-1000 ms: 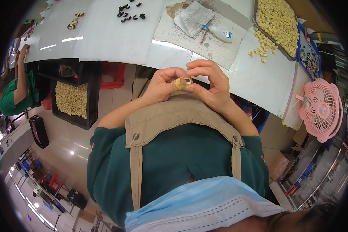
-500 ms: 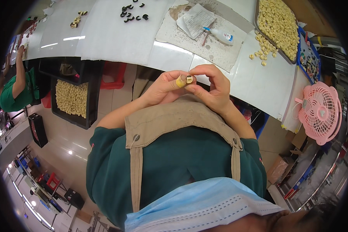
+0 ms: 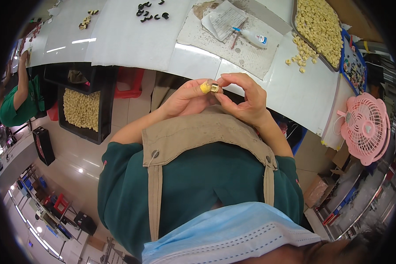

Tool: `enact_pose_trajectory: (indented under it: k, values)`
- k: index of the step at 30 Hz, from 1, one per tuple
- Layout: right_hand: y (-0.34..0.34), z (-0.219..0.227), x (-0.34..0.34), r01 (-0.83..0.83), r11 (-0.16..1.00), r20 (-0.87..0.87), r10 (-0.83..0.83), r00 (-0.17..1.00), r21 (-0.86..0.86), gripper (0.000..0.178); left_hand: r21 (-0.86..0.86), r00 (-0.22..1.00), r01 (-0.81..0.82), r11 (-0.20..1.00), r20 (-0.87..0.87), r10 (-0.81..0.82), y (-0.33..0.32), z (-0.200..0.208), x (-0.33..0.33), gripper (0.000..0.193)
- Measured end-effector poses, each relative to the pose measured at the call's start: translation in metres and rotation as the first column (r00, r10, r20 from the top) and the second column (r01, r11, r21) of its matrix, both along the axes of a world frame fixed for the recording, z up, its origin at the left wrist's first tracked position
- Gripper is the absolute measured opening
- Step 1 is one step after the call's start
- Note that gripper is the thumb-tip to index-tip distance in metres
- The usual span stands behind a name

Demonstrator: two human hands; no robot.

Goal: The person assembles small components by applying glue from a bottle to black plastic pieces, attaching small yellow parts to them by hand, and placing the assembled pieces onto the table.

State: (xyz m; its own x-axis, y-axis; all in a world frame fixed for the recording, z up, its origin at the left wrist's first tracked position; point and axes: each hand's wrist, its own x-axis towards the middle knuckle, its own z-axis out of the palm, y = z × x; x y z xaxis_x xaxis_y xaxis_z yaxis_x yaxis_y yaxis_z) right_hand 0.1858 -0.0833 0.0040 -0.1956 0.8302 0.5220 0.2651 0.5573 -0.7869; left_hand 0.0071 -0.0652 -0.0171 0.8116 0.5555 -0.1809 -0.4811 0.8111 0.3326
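Above the near edge of the white desk (image 3: pixel 132 39), both hands meet over the apron. Left hand (image 3: pixel 187 97) pinches a small yellow piece (image 3: pixel 205 87); right hand (image 3: pixel 246 99) has its fingertips closed on a small metallic part (image 3: pixel 214 87) touching it — the two look half-joined, I judge, not yet seated. Plenty seems left: a tray of pale pieces (image 3: pixel 314 22) stands far right, a glue bottle (image 3: pixel 252 35) on a stained mat (image 3: pixel 233 42), black parts (image 3: pixel 150 9) well apart.
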Motion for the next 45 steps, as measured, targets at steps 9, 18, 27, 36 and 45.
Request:
enact_pose_trajectory:
  k: [9,18,27,36,45]
  values:
    - [0.005,-0.002,-0.006,0.051,0.996,0.031,-0.053,0.998,0.071,0.042,0.003,0.999,0.005,1.000,0.041,-0.005,0.003,-0.009,-0.003,0.033]
    - [0.005,-0.006,-0.012,0.112,0.983,0.061,-0.121,0.991,0.144,0.039,-0.107,0.997,0.026,0.994,0.079,-0.018,0.001,-0.006,0.002,0.024]
    - [0.009,-0.010,0.048,0.405,0.914,0.109,-0.403,0.909,0.001,0.019,0.912,-0.300,0.291,0.289,-0.200,0.933,0.142,-0.001,-0.174,0.023]
    - [0.002,-0.022,0.040,0.448,0.894,0.169,-0.439,0.882,-0.017,0.011,0.686,-0.312,0.719,0.108,0.180,0.933,0.219,-0.009,-0.181,0.017]
    - [0.003,-0.025,0.043,0.451,0.890,0.117,-0.441,0.890,-0.073,0.011,0.558,0.065,0.826,0.085,-0.243,0.968,0.256,0.007,-0.082,0.016]
